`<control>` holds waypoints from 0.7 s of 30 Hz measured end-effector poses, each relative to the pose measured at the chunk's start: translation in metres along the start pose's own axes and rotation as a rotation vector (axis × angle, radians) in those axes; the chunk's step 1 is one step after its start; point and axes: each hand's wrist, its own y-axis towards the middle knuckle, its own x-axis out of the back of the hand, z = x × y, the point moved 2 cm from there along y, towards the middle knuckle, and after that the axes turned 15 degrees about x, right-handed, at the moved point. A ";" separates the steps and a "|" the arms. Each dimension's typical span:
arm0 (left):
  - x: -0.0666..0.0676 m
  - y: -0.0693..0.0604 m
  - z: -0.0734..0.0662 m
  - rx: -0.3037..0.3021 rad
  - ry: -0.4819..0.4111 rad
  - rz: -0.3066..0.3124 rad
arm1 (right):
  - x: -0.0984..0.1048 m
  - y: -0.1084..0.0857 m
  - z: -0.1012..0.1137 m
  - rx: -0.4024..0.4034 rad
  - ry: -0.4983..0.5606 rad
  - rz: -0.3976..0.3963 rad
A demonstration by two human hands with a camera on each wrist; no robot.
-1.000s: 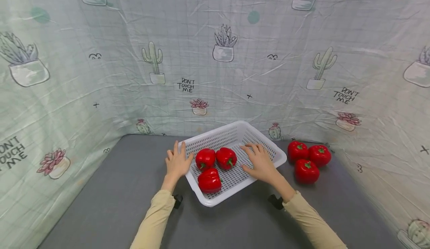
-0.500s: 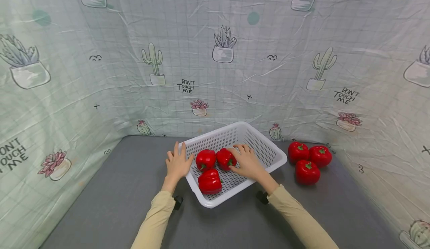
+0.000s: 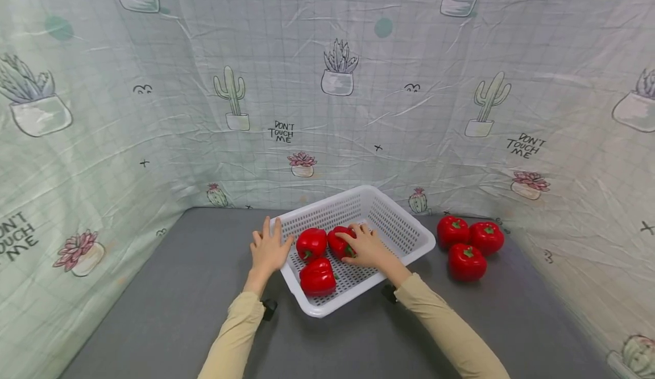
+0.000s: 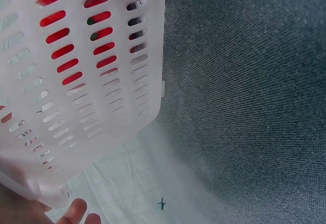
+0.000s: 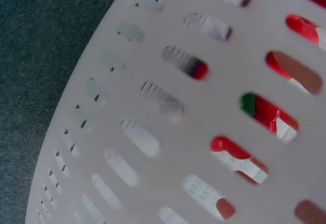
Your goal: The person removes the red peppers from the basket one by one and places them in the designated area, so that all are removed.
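Observation:
A white perforated basket (image 3: 353, 295) lies at an angle on the grey table, three red peppers inside. My left hand (image 3: 268, 253) rests on its left rim with fingers spread and thumb over the edge. Inside, my right hand (image 3: 369, 249) grips the right-hand pepper (image 3: 338, 245), fingertips over its top and thumb on its near side. Against the other two peppers, one (image 3: 311, 242) is at the left and one (image 3: 318, 279) in front. In the left wrist view, fingers (image 4: 76, 211) show below the basket wall (image 4: 153, 56); the right wrist view sees red through the slotted wall (image 5: 198, 127).
Three more red peppers (image 3: 467, 263) stand grouped on the table right of the basket. Cloth with printed cactus drawings (image 3: 338, 83) hangs behind the table and along both sides.
My right hand has moved left inside the basket, from beside the right-hand pepper onto it, and its fingers have closed around it. My left hand has stayed on the rim.

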 end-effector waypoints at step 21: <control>-0.001 0.002 0.002 -0.005 0.000 0.018 | -0.001 0.002 0.001 0.001 0.075 -0.005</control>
